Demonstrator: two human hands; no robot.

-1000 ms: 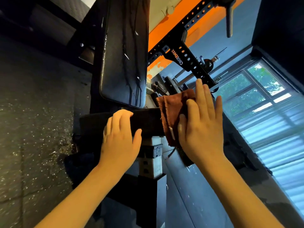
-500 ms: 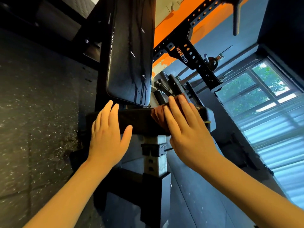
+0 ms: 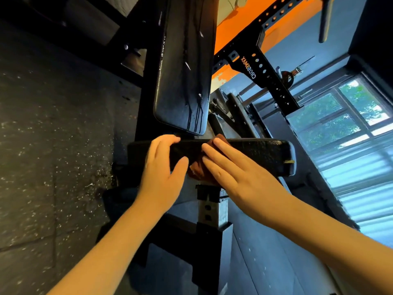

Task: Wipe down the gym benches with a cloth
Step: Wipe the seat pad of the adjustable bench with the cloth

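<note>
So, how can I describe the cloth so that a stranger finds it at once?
Start at the black CROSSMAX rack, then drop to the short black pad lying crosswise below the long bench pad. The cloth is pressed on it under the flat right hand: the only reddish-brown thing among black gear.

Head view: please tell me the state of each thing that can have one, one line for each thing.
cloth: bunched, pressed against the small pad, mostly covered by the right hand.
small pad: gripped at its left part, scuffed at its right end.
long pad: untouched, with drip streaks and small pale marks.
left hand: grips the small pad, fingers over its top edge.
right hand: fingers straight, presses the cloth.
</note>
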